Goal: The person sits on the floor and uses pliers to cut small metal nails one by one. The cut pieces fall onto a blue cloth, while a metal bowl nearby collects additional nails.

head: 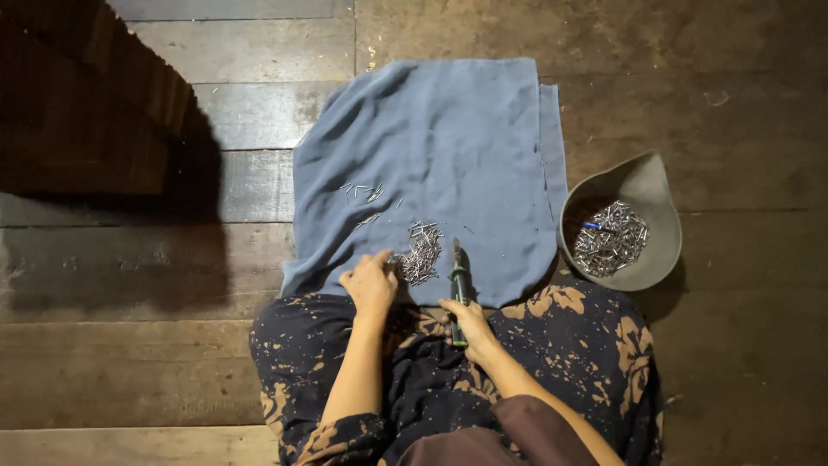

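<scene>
The person wears loose dark trousers (552,345) splashed with orange-tan floral blotches (much like bleach marks), and a plain brown garment (509,436) at the waist; both forearms are bare, without sleeves, rings or watch

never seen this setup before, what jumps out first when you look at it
A blue-grey cloth spread on the dark wooden floor, with a heap of small metal pins near its front edge. The left hand touches that heap, while the right hand holds a dark tool. To the right sits a grey bowl holding more pins.
</scene>
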